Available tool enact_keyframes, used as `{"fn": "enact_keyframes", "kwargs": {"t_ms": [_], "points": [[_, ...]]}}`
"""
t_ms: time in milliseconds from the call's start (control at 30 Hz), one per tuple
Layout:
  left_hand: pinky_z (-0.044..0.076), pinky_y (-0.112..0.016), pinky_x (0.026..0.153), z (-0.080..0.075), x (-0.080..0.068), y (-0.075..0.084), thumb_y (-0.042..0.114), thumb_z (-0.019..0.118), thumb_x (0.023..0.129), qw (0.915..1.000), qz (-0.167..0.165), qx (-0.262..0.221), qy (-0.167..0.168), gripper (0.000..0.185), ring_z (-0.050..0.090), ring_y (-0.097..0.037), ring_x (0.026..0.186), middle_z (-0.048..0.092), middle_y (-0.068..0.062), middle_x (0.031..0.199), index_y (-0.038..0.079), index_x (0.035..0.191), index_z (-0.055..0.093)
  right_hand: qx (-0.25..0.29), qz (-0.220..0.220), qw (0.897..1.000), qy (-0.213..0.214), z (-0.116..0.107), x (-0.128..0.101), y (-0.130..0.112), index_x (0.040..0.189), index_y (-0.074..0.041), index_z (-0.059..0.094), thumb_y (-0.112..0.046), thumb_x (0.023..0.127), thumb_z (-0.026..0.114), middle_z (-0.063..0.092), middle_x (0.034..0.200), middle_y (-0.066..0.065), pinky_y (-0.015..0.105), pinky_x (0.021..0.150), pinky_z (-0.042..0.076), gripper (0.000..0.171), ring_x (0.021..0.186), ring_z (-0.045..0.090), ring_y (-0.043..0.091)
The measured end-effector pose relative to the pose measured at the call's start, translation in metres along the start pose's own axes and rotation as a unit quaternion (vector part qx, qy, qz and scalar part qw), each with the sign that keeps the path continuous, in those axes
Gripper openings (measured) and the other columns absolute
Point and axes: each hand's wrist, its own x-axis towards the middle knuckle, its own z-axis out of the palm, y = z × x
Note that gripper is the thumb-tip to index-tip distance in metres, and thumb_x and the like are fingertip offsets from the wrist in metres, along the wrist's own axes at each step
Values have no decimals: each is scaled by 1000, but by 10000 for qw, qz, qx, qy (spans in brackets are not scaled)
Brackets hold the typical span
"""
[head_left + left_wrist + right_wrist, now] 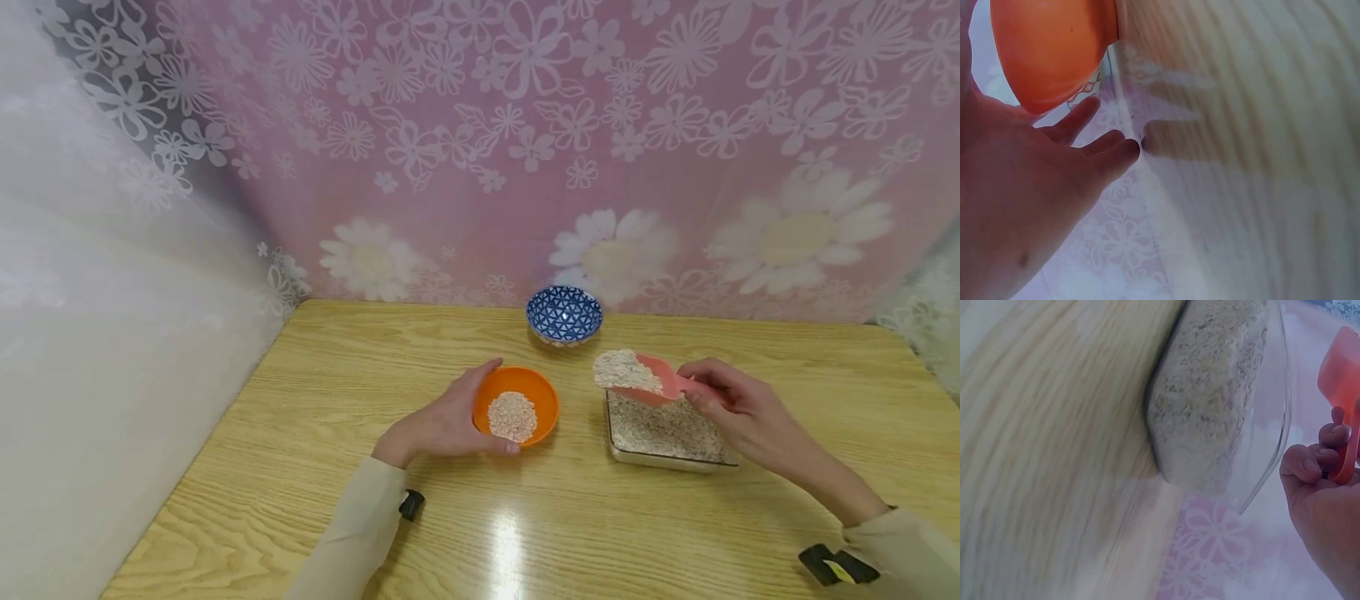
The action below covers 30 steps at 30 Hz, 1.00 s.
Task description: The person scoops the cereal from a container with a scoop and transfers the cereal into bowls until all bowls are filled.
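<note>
Holding a heaped pink scoop [637,377] by its handle, the right hand [738,408] hangs above the clear tray [670,457] of oat-like flakes [663,427], fingers curled around the handle. The left hand [450,421] cups the near side of the orange bowl [543,398] on the wooden table [300,433], fingers loosely extended along its wall rather than clenched; a small mound of flakes already lies inside. A blue patterned bowl [564,313] stands farther back, near the flowered backdrop [480,125], apart from both.

By the look of it, the step in hand is carrying a scoopful from tray to orange bowl, with 1 or more loads seemingly delivered. The next move calls for a level carry leftward across the gap, since the load sits piled above the rim and could spill, then a tilt over the bowl while the left hand steadies it.

Only the head view shows the load and the bowl's contents. The left wrist view shows the bowl's [1047,44] smooth underside and the relaxed fingers [1094,147] beside it. The right wrist view shows the tray's [1266,456] glassy curved wall, flakes [1210,394] packed against it, and fingertips [1319,456] wrapped on the scoop handle [1346,425].
</note>
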Motion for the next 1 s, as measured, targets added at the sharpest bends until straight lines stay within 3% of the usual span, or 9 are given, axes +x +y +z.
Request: {"fn": "enact_keyframes", "kwargs": {"t_ms": [333, 733, 1000], "points": [[30, -59, 123, 0, 1, 2, 54, 84, 78, 9997, -98, 4, -216, 121, 28, -34, 154, 24, -6, 170, 26, 166, 7, 338, 117, 9991, -211, 17, 14, -7, 112, -7, 64, 12, 96, 59, 52, 79, -7, 26, 50, 34, 25, 57, 40, 7], [33, -59, 121, 1, 1, 1, 55, 83, 78, 9994, -202, -25, -265, 118, 33, -34, 149, 31, -8, 166, 28, 165, 8, 11, 795, 9927, -904, 35, 35, -22, 113, -13, 65, 1, 99, 61, 42, 72, -10, 26, 51, 35, 19, 58, 38, 3], [33, -57, 121, 1, 1, 1, 56, 83, 78, 9993, -229, -53, -284, 118, 33, -33, 149, 30, -7, 166, 30, 165, 8, -423, 902, 9857, -1359, 47, 49, -34, 107, -16, 66, 1, 95, 59, 33, 67, -13, 22, 52, 30, 22, 57, 31, -1]]}}
